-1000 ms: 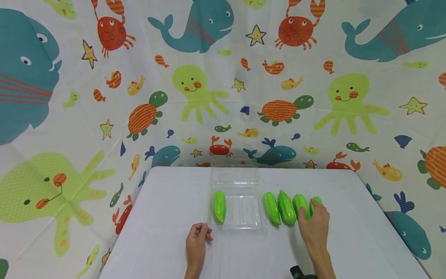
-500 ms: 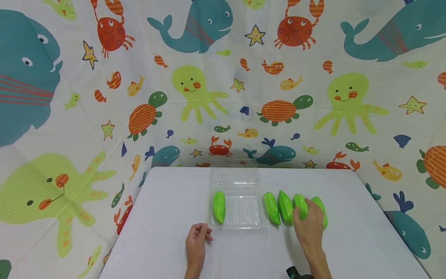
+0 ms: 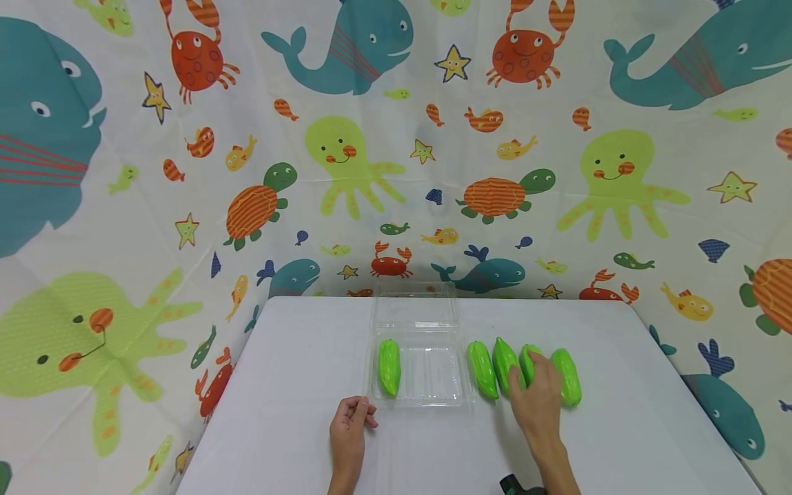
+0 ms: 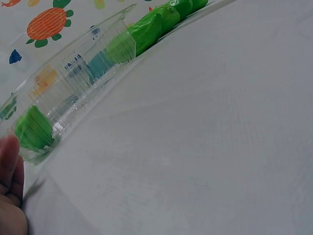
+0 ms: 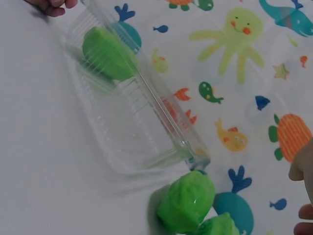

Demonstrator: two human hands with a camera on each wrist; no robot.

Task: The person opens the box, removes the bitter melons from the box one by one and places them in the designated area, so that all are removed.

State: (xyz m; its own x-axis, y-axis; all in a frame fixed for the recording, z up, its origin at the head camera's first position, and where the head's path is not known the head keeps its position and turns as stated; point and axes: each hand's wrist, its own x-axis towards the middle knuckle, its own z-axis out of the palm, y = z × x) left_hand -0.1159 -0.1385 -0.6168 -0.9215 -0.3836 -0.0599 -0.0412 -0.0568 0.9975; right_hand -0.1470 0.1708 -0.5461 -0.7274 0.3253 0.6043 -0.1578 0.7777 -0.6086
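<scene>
Backdrop: sea-creature cloth (image 3: 396, 137) behind and beside white table (image 3: 297, 385).

Centre of table: clear clamshell tray (image 3: 433, 375), lid folded back toward cloth; one green toy gourd (image 3: 389, 366) along tray's left wall, rest of tray bare.

R of tray: row of four green gourds on tabletop, lengthwise, close-packed. L to R: 1st (image 3: 482, 368), 2nd (image 3: 504, 363), 3rd gourd (image 3: 529, 357), 4th gourd (image 3: 566, 375).

Change vs. earlier frames: R hand (image 3: 537, 405) shifted leftward along row. 1 s ago over 4th gourd, hiding most of it; 0.5 s ago straddling 3rd and 4th; now over 3rd, with 4th fully exposed and apparently unmoved. Row otherwise as before; tray contents same. Judgement: grasp target switched from end gourd to 3rd; no lift yet.

R hand state: palm down, fingers curved over 3rd gourd, touching it; closed grip or mere rest, cannot tell. R wrist view: only fingertips at frame edge, no help.

L hand (image 3: 349, 430): loosely curled, holding nothing, resting on table just in front of tray's near-left corner; position same across all frames. L wrist view: fingers (image 4: 10, 166) just beside tray wall, not touching gourd inside.

3rd gourd: under R hand, well apart from L hand, tray between.
</scene>
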